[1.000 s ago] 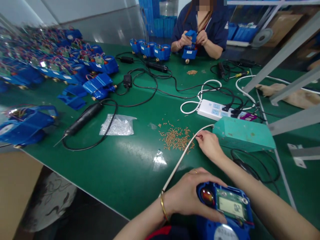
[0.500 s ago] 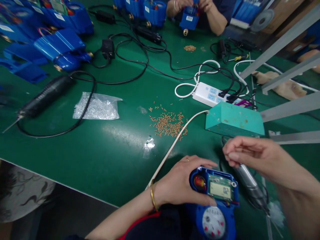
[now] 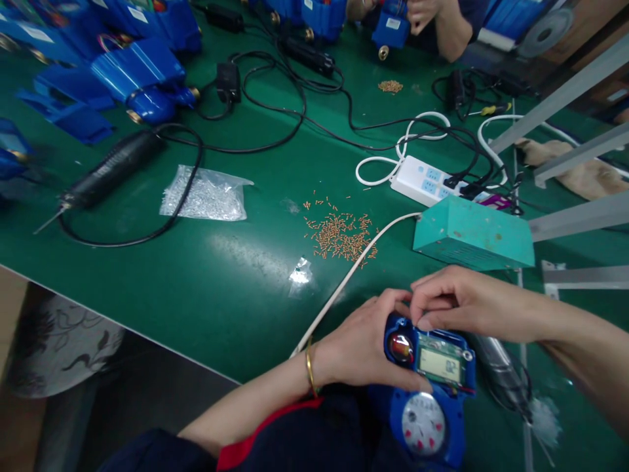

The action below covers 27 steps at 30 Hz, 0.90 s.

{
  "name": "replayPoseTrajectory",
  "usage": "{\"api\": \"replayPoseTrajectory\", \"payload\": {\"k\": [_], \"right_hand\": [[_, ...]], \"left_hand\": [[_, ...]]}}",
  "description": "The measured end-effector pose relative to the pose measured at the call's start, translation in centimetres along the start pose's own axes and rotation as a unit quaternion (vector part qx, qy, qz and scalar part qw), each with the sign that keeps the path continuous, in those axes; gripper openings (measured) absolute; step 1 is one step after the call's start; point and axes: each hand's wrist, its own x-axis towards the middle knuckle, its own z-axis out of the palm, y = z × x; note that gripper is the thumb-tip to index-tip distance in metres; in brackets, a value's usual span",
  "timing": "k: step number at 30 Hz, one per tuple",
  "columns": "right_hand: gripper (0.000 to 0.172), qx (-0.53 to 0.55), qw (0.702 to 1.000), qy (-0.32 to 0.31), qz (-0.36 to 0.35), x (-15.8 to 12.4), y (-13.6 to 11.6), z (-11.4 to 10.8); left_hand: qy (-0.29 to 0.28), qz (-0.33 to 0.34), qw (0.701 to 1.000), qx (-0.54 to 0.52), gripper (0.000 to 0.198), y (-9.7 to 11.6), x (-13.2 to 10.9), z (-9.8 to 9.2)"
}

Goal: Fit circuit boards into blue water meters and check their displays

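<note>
A blue water meter (image 3: 426, 401) with a round dial and an uncovered circuit board with a small display (image 3: 440, 364) is at the bottom right. My left hand (image 3: 361, 344) grips its upper part, thumb along the front and fingers behind. My right hand (image 3: 445, 298) is at the upper edge of the housing, thumb and fingertips pinched together; whatever they may hold is too small to make out. Partly behind my right arm lies a silver electric screwdriver (image 3: 501, 370). A loose pile of small copper-coloured screws (image 3: 341, 236) is spread beyond my left hand.
A teal metal box (image 3: 474, 233) and a white power strip (image 3: 425, 180) stand by the grey frame bars. Further left are a bag of small silvery parts (image 3: 204, 195), a black electric screwdriver (image 3: 115, 167) and more blue meters (image 3: 140, 69). Across the table, a co-worker's hand (image 3: 422, 13) holds another meter.
My right hand has moved left, from above the silver screwdriver to the upper edge of the meter housing. My left hand keeps its grip. The whole view has shifted slightly.
</note>
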Motion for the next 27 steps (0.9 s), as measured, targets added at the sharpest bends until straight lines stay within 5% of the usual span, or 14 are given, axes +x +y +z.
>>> {"api": "replayPoseTrajectory", "payload": {"k": [8, 22, 27], "right_hand": [[0.017, -0.117, 0.988, -0.087, -0.056, 0.8, -1.7, -1.1], [0.013, -0.211, 0.974, -0.042, -0.066, 0.3, -2.3, -0.7], [0.016, -0.101, 0.992, -0.039, -0.061, 0.2, -1.6, -0.3]], "left_hand": [[0.004, -0.024, 0.999, 0.024, 0.076, 0.1, 0.0, 0.1], [0.014, -0.017, 0.999, 0.038, 0.073, -0.1, 0.0, 0.2], [0.022, -0.015, 0.999, 0.022, 0.069, 0.1, 0.0, 0.2]]}}
